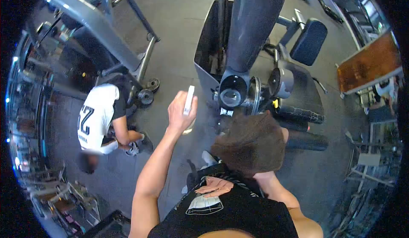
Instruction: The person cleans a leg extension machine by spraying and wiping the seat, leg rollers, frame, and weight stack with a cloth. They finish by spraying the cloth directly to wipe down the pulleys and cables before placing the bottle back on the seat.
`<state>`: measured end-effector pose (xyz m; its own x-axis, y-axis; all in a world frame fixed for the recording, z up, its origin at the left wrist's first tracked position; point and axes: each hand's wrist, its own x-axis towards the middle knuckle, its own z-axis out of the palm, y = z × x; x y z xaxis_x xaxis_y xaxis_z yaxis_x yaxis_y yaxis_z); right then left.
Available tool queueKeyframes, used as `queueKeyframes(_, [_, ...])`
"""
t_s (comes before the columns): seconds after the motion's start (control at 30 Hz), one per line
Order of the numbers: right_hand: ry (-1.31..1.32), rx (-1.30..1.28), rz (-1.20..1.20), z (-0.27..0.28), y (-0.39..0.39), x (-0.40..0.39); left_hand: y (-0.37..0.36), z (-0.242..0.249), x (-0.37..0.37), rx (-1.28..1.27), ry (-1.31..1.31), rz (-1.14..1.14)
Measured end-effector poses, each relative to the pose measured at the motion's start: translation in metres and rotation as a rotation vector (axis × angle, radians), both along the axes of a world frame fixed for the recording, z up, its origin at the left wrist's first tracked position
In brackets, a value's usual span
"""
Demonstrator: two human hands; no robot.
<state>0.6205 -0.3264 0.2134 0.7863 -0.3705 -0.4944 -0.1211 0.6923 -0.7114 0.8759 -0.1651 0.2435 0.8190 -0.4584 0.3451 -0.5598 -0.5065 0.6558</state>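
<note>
- head view, fisheye, looking down over own black shirt [238, 212] onto gym floor [179, 38].
- left hand [181, 112] raised at end of bare forearm, fingers wrapped around slim white bottle [188, 100]; bottle upright, slightly tilted, top poking above fingers.
- bottle held in air just left of grey machine [251, 29], level with its round black hub [232, 91]; not touching machine.
- right hand under brown cloth [251, 142], cloth bunched over it and pressed toward black roller pads [304, 127]; fingers hidden, so grip cannot be told.
- right forearm visible only from elbow up to cloth edge.
- metal weight plates [255, 94] on axle beside hub, just right of bottle.
- blue-black padded seat [309, 42] behind machine, upper right.
- second person in white numbered shirt [97, 116] crouched at left, well apart, one arm down at a shoe [145, 143].
- small black plates [147, 95] on floor by grey frame leg [142, 63], near that person.
- wooden bench top [370, 63] at far right edge.
- racks and frames blurred along lower left rim, detail not readable.
</note>
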Motion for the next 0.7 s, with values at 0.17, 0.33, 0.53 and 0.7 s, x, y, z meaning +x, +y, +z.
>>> queueKeyframes(0.17, [0.029, 0.167, -0.111, -0.019, 0.046, 0.05, -0.041, -0.027, 0.073, 0.071, -0.02, -0.01])
queueKeyframes(0.33, [-0.014, 0.295, -0.187, -0.023, 0.059, 0.119, -0.052, -0.05, 0.125, 0.225, -0.044, -0.056])
queueKeyframes(0.53, [-0.097, 0.399, -0.334, -0.009, 0.068, 0.197, -0.043, -0.056, 0.161, 0.251, 0.03, -0.07])
queueKeyframes(0.7, [-0.216, 0.452, -0.596, 0.005, 0.057, 0.285, -0.015, -0.043, 0.193, 0.231, 0.094, -0.176])
